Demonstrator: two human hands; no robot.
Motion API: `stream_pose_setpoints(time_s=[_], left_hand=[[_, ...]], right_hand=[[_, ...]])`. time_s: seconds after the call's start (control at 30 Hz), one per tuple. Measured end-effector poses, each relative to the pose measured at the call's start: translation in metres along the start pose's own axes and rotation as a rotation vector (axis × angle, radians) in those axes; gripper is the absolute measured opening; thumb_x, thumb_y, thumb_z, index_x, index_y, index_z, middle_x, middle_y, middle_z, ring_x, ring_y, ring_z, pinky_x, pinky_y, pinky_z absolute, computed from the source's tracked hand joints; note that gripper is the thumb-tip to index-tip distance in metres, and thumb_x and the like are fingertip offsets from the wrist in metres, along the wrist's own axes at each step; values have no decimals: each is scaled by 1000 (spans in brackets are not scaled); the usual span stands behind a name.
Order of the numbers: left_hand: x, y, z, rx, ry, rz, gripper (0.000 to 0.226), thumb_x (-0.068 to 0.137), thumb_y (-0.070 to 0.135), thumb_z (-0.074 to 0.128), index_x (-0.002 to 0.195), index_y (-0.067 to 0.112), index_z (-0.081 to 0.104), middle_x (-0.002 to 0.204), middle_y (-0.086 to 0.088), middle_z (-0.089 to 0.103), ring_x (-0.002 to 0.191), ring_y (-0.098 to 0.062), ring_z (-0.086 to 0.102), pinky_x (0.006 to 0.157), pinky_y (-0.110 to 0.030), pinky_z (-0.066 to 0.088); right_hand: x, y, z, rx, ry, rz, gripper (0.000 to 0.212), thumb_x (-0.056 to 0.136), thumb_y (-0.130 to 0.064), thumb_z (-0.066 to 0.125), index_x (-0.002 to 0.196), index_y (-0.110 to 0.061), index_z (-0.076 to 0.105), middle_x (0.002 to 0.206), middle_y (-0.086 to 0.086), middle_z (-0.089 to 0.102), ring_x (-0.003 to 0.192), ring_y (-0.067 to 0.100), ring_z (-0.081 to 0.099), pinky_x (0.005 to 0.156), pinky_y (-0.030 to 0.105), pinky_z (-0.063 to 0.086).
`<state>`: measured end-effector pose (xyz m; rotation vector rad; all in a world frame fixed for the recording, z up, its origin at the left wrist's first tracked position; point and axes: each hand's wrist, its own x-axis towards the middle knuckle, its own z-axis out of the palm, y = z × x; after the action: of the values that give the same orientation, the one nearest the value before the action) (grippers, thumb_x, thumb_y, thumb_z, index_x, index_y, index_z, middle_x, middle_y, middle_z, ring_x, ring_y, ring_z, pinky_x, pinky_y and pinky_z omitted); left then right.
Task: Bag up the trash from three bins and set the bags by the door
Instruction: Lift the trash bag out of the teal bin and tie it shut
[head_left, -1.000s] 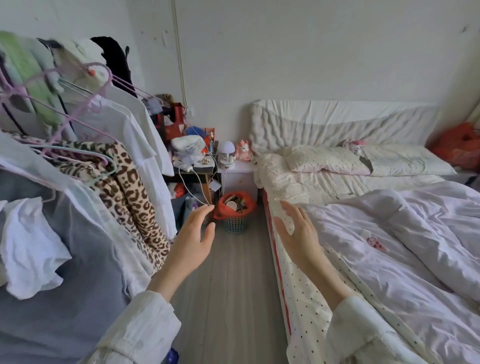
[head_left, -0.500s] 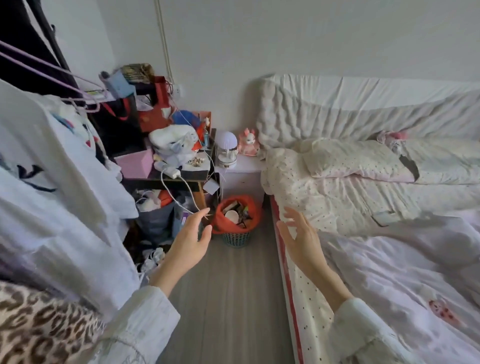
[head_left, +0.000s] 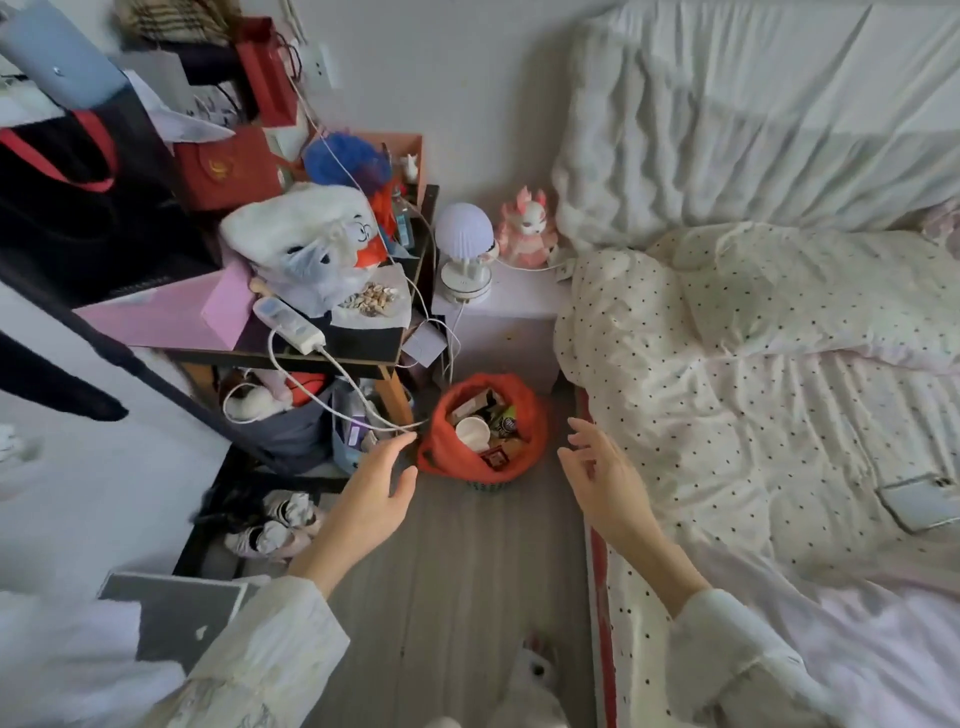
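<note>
Bin (head_left: 485, 486) with red bag (head_left: 483, 431) now way closer than a second ago | left hand (head_left: 371, 496), right hand (head_left: 605, 480) spread wide, nothing held | bag rim likely grabbed next

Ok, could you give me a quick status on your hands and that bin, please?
Left hand and right hand open, empty, flanking bin. Orange bag full, not yet gripped. White cable runs close by its left rim.

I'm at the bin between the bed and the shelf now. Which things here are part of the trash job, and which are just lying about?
Part of the job:
bin
red bag lining it
trash inside
left hand and right hand, open on either side

Just lying about:
lamp
toy fox
power strip
phone on the bed
shoes
</note>
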<state>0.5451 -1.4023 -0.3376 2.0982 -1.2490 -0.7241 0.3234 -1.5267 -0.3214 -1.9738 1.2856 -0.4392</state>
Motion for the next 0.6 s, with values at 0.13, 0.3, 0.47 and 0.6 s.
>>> stream_pose_setpoints(time_s=[0.13,0.3,0.47,0.6], left_hand=[[61,-39,41,47,-60,-64,44,93,22,45,136,20,37,143,0,40,133,-16,36,109,-38,35],[121,-94,97,152,-161,-49,45,94,19,43,138,19,35,150,0,29,139,-13,27,109,-23,22],[161,-183,169,243,-280,69,48,93,14,42,139,19,35,153,1,23,142,-15,19,116,-29,19],[186,-263,231,320,-323,175,49,90,9,44,138,17,37,151,-2,28,141,-18,23,115,-38,25]], right_hand=[[64,48,34,-59,-96,47,42,94,-31,44,135,-23,40,127,-1,54,116,14,52,90,24,38],[112,108,91,-164,-187,93,42,95,-31,43,136,-22,39,132,2,52,116,21,53,97,32,42],[139,184,182,-317,-258,16,44,95,-28,41,139,-20,36,135,3,50,123,23,48,102,34,38],[162,250,260,-414,-286,-84,42,91,-18,50,133,-13,47,132,8,55,124,30,49,105,40,37]])
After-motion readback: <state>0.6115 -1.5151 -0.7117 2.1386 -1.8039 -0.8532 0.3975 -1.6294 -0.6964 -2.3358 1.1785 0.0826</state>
